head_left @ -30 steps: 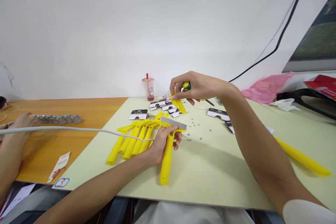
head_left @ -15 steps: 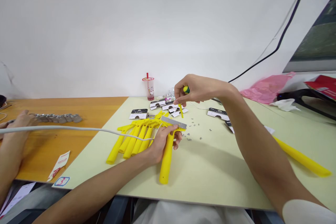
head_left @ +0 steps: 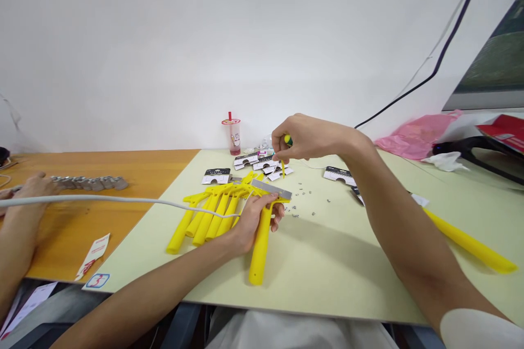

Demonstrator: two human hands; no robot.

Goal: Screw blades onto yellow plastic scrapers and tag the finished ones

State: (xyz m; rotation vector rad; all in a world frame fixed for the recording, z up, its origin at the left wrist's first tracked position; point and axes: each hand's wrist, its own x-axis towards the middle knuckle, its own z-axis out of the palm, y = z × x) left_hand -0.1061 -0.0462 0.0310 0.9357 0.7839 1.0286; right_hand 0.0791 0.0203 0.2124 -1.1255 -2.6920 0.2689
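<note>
My left hand [head_left: 251, 222] is wrapped round the neck of a yellow scraper [head_left: 259, 259], its thumb pressing near the metal blade [head_left: 271, 190]. The scraper's handle points toward me. Above and behind the blade, my right hand [head_left: 297, 137] grips a screwdriver [head_left: 288, 140] with a green and yellow handle. Its thin yellow shaft points down, and its tip appears beyond the blade; contact cannot be made out. Several more yellow scrapers [head_left: 204, 218] lie side by side left of my left hand. Small metal screws or nuts [head_left: 301, 193] are scattered right of the blade.
Black-and-white cards [head_left: 216, 176] lie behind the scrapers, near a drink cup [head_left: 234, 137]. A white cable [head_left: 123, 199] crosses in front. Another yellow handle [head_left: 470, 242] lies at right, with a pink bag [head_left: 417, 133] behind. A co-worker's hand [head_left: 39, 191] is at left by metal parts [head_left: 90, 183].
My right hand has turned the screwdriver a little, its handle and shaft shifting slightly left and up. My left hand keeps its hold on the scraper.
</note>
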